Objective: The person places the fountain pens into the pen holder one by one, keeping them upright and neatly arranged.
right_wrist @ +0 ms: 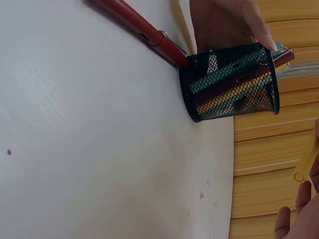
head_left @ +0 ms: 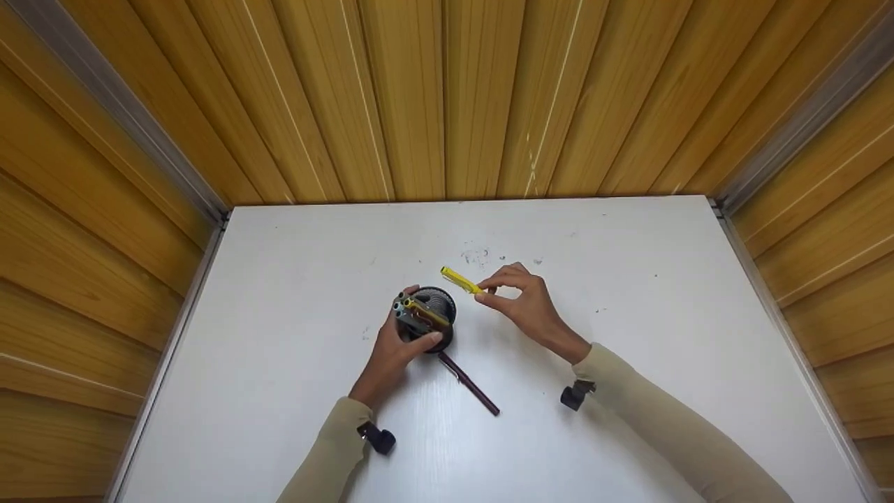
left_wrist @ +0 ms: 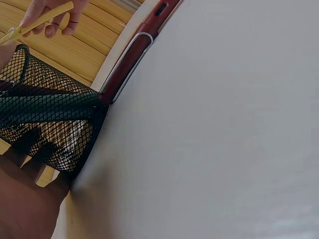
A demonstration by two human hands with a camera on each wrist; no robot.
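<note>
Yellow pen (head_left: 460, 280) pinched in your right hand (head_left: 525, 305), just above the mesh pen cup (head_left: 429, 316)

Your right grip has the pen by its lower end, tip angled up and away from you. Your left hand (head_left: 392, 351) is wrapped around the black cup, which already has a few pens in it. A dark red pen (head_left: 469, 384) lies on the white tabletop (head_left: 279, 293), one end touching the cup's base.
</note>
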